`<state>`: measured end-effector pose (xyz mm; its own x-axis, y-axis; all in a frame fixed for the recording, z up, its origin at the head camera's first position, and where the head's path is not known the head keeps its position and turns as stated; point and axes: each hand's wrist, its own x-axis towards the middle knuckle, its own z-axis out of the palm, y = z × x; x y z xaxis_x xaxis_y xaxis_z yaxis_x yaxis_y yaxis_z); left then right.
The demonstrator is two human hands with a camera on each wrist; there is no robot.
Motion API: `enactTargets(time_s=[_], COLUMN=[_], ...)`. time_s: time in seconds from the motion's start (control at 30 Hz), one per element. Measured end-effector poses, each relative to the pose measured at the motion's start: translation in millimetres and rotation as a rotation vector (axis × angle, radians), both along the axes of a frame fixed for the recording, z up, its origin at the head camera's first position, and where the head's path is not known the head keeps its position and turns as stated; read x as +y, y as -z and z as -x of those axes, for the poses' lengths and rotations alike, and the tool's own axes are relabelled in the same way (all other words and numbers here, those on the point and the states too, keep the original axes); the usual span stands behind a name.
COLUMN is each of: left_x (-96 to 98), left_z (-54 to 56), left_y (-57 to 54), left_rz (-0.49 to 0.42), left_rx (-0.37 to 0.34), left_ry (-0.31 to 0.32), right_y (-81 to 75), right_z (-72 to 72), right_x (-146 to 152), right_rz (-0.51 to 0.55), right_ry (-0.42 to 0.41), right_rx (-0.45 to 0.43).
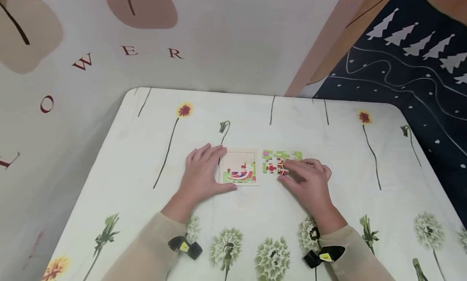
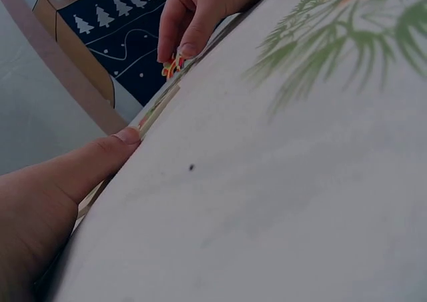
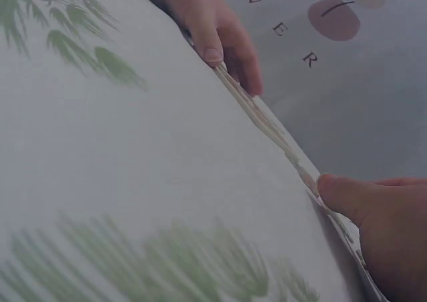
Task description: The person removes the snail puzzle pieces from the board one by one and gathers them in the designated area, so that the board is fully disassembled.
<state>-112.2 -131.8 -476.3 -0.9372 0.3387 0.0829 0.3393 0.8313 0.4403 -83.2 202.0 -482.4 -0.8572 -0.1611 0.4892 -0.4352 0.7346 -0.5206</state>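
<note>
The tablecloth [image 1: 124, 151] is white, printed with yellow flowers with maroon centres toward the tabletop's far edge and pale green dandelion heads along its near edge. The puzzle tray [image 1: 237, 156] is pale cream, its fitted section red, white, purple and green; the loose puzzle pieces [image 1: 294, 155] are green, red and white. Past the far right corner, a navy backdrop [image 1: 386, 86] carries white fir trees.

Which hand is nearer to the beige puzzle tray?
Left. The left hand touches the puzzle tray at its left side; the right hand is apart from it, to its right, at the puzzle pieces.
</note>
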Motion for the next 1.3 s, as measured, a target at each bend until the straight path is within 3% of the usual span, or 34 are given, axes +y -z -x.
enactTargets(time_s=[0.93, 1.17, 1.3], left_x=[-1.0, -0.4, 0.2], left_z=[0.2, 0.3, 0.9], left_y=[2.9, 2.6, 2.8], left_rz=[-0.004, 0.012, 0.013], left_rx=[0.008, 0.006, 0.006], left_ry=[0.006, 0.005, 0.007], right_y=[-0.2, -3.9, -4.6], right_z=[0.5, -1.6, -3.8], right_x=[-6.3, -20.6, -36.7], right_rz=[-0.06, 0.033, 0.027], right_ry=[0.019, -0.055, -0.114], right_rx=[-0.05, -0.041, -0.033])
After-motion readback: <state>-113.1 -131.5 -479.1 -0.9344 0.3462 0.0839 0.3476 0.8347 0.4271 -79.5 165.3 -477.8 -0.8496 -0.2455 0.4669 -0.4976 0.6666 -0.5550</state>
